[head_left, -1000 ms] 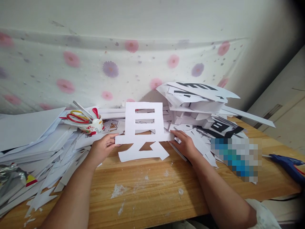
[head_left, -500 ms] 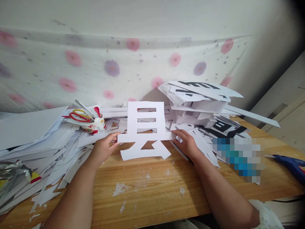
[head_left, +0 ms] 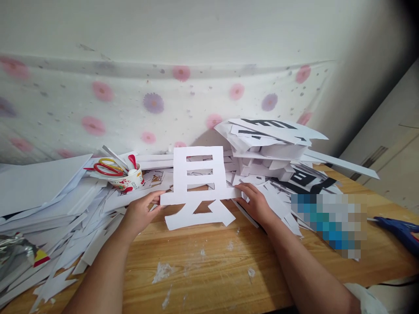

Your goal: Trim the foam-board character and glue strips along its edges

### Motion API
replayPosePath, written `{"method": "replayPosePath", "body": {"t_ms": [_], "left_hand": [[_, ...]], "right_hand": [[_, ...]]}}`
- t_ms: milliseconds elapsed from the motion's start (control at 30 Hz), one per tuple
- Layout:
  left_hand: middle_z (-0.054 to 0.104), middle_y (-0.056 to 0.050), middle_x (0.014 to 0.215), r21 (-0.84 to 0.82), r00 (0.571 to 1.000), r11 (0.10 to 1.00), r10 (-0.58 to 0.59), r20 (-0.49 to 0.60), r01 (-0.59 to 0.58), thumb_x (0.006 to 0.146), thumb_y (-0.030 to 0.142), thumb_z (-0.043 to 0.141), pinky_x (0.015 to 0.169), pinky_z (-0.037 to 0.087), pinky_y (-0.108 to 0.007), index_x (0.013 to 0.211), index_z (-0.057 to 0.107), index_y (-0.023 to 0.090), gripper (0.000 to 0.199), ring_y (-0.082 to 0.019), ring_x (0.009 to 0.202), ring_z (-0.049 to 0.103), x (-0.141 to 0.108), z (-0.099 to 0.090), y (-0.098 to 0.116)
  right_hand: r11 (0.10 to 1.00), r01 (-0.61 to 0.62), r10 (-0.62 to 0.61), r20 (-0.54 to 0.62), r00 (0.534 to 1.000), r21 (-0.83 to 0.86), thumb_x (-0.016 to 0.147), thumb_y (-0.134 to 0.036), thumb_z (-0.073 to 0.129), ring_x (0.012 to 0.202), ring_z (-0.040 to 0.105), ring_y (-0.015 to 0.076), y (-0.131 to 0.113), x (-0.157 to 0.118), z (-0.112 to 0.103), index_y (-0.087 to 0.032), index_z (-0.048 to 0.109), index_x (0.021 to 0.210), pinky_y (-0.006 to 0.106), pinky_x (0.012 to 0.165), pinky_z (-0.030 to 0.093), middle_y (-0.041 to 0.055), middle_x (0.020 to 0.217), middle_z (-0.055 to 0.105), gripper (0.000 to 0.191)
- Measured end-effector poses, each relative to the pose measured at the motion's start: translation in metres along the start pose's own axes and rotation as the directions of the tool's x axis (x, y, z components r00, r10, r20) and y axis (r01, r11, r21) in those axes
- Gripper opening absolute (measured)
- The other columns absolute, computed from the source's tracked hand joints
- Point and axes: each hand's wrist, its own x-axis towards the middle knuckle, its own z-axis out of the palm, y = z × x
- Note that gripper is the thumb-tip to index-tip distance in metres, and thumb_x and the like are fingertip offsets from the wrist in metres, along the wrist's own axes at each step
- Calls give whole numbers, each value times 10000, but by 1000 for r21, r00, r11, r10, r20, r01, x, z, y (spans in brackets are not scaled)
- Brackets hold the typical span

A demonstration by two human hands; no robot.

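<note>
Where the wooden tabletop (head_left: 203, 288) comes nearest to me, between my forearms, whitish smears (head_left: 163, 271) mark the grain; just beyond them my left hand (head_left: 142, 212) is drawn narrow, fingers and thumb pinching the left end of a white cut-out (head_left: 200, 179), while my right hand (head_left: 255, 201) grips the right end of the same crossbar, its thumb mostly hidden from me; the white cut-out sits between my two hands, its face turned toward me, with three slots stacked above the bar and an angular opening below it; whether its lower edge touches the wood, I cannot tell. Left of my left hand, on the near side, a crumpled silvery wrapper (head_left: 18, 248) lies among white offcuts (head_left: 65, 244); to the right of my right hand is a pixelated bluish patch (head_left: 330, 226), and well past that a blue tool (head_left: 396, 231); beyond my left hand and a little left of it, a printed cup (head_left: 131, 184) holds red-handled scissors (head_left: 109, 174); beyond my right hand, black-and-white pieces (head_left: 304, 179) lie beside a stack of white shapes (head_left: 271, 150); farthest from both hands, a flowered sheet (head_left: 193, 100) hangs across the pale wall (head_left: 203, 26).
</note>
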Motion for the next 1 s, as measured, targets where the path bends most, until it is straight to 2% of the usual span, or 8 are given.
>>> {"method": "replayPosePath", "body": {"t_ms": [233, 300, 433, 600, 633, 800, 900, 1000], "left_hand": [[744, -52, 952, 28, 1000, 1000, -10, -14, 10, 726, 364, 599, 855, 526, -359, 1086, 666, 226, 391, -256, 878, 691, 2, -4, 3], [737, -57, 995, 4, 1000, 1000, -24, -6, 24, 729, 366, 606, 886, 515, -366, 1089, 659, 225, 391, -256, 919, 681, 1, -4, 3], [713, -75, 1048, -176, 995, 979, -97, 25, 100, 747, 407, 646, 861, 532, -354, 1123, 616, 207, 427, -234, 922, 673, -2, 2, 2], [655, -13, 762, -404, 972, 884, -204, 118, 234, 705, 396, 700, 714, 550, -329, 1117, 543, 187, 488, -193, 731, 661, -2, 8, 6], [646, -11, 764, -428, 968, 869, -205, 147, 249, 710, 387, 695, 706, 547, -327, 1131, 529, 188, 495, -192, 733, 657, -2, 7, 7], [648, -77, 1023, -499, 940, 810, -180, 291, 309, 746, 398, 663, 779, 537, -355, 1248, 475, 190, 575, -215, 899, 632, -1, 4, 19], [616, -32, 875, -445, 932, 826, -252, 259, 347, 755, 481, 628, 639, 527, -315, 1171, 544, 184, 518, -173, 697, 587, 0, 5, 26], [527, 32, 658, -398, 925, 837, -313, 217, 376, 757, 533, 604, 523, 438, -259, 1035, 592, 182, 448, -128, 526, 485, -1, 8, 32]], "right_hand": [[1000, 7, -7, 7, 1000, -20, 885, -247, 556, 1100, 613, 257, -1, -1, -1, -242, 589, 1199, 413, 912, 531, 106, 1147, 636, 316], [1000, 5, -4, 10, 1000, -18, 889, -245, 549, 1093, 616, 255, -1, 0, -2, -245, 586, 1201, 407, 905, 534, 103, 1145, 636, 314], [1000, 7, -7, 27, 1000, -11, 894, -269, 558, 1054, 625, 247, -1, 0, -3, -232, 584, 1191, 392, 887, 536, 105, 1128, 635, 300], [1000, 20, -19, 14, 1000, -17, 892, -272, 558, 1018, 631, 248, 1, 0, -2, -216, 588, 1173, 392, 865, 539, 111, 1110, 635, 288], [1000, 21, -21, 14, 1000, -18, 893, -271, 556, 1013, 633, 247, 1, 0, -2, -216, 589, 1171, 391, 860, 541, 110, 1106, 636, 285], [1000, -2, 3, 35, 999, -4, 883, -256, 559, 1016, 636, 247, -1, 1, -3, -227, 590, 1186, 390, 865, 539, 107, 1114, 633, 306], [1000, -12, 11, 42, 999, 8, 873, -236, 559, 1019, 634, 247, -2, 1, -3, -230, 591, 1185, 394, 867, 537, 104, 1114, 632, 314], [1000, -18, 16, 53, 998, 23, 867, -224, 557, 1025, 632, 246, -3, 0, -3, -235, 593, 1182, 396, 869, 537, 99, 1115, 631, 317]]}}
